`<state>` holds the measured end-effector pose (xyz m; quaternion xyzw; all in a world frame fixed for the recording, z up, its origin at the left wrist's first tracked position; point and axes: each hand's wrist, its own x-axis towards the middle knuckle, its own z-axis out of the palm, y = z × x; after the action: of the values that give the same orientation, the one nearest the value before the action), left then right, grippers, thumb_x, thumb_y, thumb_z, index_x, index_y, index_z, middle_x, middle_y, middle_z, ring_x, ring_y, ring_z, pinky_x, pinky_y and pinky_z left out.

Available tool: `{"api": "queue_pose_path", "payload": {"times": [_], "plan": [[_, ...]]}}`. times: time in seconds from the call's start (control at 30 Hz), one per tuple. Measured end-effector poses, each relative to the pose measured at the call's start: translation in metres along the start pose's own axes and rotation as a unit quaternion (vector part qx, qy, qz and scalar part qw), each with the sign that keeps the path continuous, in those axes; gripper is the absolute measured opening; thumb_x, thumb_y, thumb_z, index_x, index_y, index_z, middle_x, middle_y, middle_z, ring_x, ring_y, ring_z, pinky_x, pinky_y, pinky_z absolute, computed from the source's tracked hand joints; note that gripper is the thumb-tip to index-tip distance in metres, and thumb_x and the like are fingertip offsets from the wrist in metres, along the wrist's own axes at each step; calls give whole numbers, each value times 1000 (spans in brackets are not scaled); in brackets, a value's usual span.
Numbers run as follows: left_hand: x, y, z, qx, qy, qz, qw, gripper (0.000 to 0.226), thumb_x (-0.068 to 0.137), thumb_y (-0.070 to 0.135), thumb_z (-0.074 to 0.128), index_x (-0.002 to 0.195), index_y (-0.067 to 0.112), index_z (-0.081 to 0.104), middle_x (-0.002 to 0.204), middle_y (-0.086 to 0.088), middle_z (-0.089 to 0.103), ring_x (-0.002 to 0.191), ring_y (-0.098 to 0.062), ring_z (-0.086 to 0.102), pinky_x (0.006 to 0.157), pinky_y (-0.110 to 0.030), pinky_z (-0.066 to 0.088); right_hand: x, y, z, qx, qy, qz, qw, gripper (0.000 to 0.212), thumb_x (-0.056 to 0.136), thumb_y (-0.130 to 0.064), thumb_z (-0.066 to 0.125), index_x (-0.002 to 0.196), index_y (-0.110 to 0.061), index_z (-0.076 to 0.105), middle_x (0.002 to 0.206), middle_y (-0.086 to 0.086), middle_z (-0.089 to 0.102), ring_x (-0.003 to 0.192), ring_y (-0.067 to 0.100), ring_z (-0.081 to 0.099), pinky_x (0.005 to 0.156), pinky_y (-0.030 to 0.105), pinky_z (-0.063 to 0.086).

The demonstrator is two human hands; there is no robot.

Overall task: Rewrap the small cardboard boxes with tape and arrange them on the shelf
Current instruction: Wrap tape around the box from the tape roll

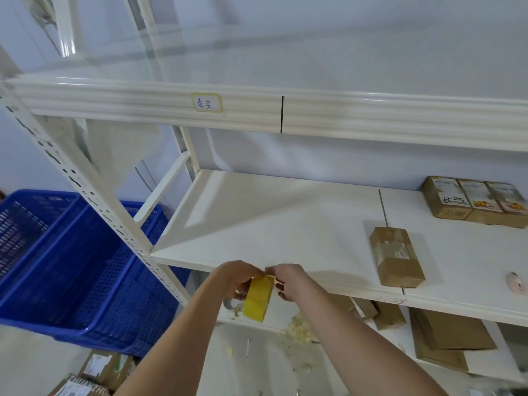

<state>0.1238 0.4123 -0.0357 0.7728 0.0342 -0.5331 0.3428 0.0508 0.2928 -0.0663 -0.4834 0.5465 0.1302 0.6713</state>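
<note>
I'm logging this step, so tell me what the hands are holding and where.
Both hold a yellow tape roll: the left hand grips its side, while the right hand pinches near its top edge.

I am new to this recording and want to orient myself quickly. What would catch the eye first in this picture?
First, the yellow tape roll low in the centre, held by the left hand while the right hand pinches at its top edge. Next, the blue crates on the floor at left, beside the white shelf. On that shelf at right lies a single taped cardboard box, with a row of three boxes behind it.
</note>
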Motion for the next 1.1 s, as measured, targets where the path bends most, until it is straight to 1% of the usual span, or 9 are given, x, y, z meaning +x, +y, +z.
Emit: {"api": "queue_pose_path", "payload": {"times": [0.17, 0.27, 0.43, 0.5, 0.6, 0.73, 0.83, 1.0, 1.1], "plan": [[-11, 14, 8, -33, 11, 60, 998, 32, 95, 30, 65, 122, 13, 59, 115, -11, 66, 101, -28, 67, 97, -45, 55, -12, -19, -27, 40, -8, -94, 995, 30, 74, -10, 89, 97, 2, 74, 101, 16, 75, 78, 23, 67, 71, 33, 61], [-17, 27, 18, -20, 48, 131, 990, 50, 95, 23, 66, 142, 14, 52, 136, -8, 58, 121, -26, 59, 106, -42, 48, -19, -25, -51, 38, -7, -119, 992, 25, 75, -8, 87, 94, 2, 75, 89, 13, 74, 75, 21, 66, 64, 28, 58], [-14, 49, 48, 175, 89, 196, 961, 34, 89, 54, 62, 111, 31, 74, 112, 2, 72, 99, -20, 68, 92, -36, 54, -35, -29, -90, 25, 10, -116, 993, 5, 79, -1, 81, 79, -2, 77, 72, 8, 70, 65, 17, 60, 59, 26, 54], [-20, 62, 65, 204, 85, 205, 954, 33, 87, 57, 65, 107, 33, 75, 106, 3, 73, 92, -16, 68, 84, -31, 55, -41, -32, -112, 2, 16, -114, 993, 4, 81, -3, 79, 81, -1, 76, 71, 7, 71, 61, 16, 58, 59, 27, 52], [-22, 83, 91, 241, 69, 218, 943, 30, 87, 53, 69, 107, 32, 77, 107, 1, 72, 94, -18, 68, 90, -34, 57, -45, -37, -147, -36, 28, -119, 992, 10, 88, -11, 75, 91, -2, 78, 83, 7, 77, 71, 18, 64, 65, 31, 56], [-22, 110, 129, 258, 59, 236, 935, 24, 89, 47, 70, 107, 31, 77, 105, 1, 68, 91, -20, 64, 80, -30, 53, -44, -48, -187, -88, 80, -144, 982, 15, 94, -16, 69, 94, -4, 77, 91, 9, 76, 76, 19, 67, 64, 31, 58], [-18, 126, 152, 254, 62, 245, 934, 25, 90, 47, 68, 110, 33, 75, 108, 1, 67, 91, -19, 63, 76, -27, 51, -46, -55, -213, -70, 67, -154, 983, 23, 101, -16, 59, 85, -4, 70, 79, 10, 71, 66, 18, 66, 64, 29, 60], [-8, 148, 179, 226, 84, 236, 941, 34, 83, 52, 74, 110, 32, 75, 109, 1, 71, 92, -19, 66, 86, -34, 57, -47, -67, -246, -81, 116, -223, 964, 18, 93, -15, 71, 84, 1, 70, 76, 15, 75, 66, 24, 75, 65, 33, 64], [-5, 161, 191, 222, 100, 223, 944, 43, 78, 55, 78, 112, 29, 74, 103, 3, 68, 88, -17, 63, 81, -32, 53, -45, -70, -262, -62, 155, -251, 953, 15, 90, -11, 74, 87, 4, 72, 75, 17, 75, 66, 25, 75, 63, 33, 64]]}}
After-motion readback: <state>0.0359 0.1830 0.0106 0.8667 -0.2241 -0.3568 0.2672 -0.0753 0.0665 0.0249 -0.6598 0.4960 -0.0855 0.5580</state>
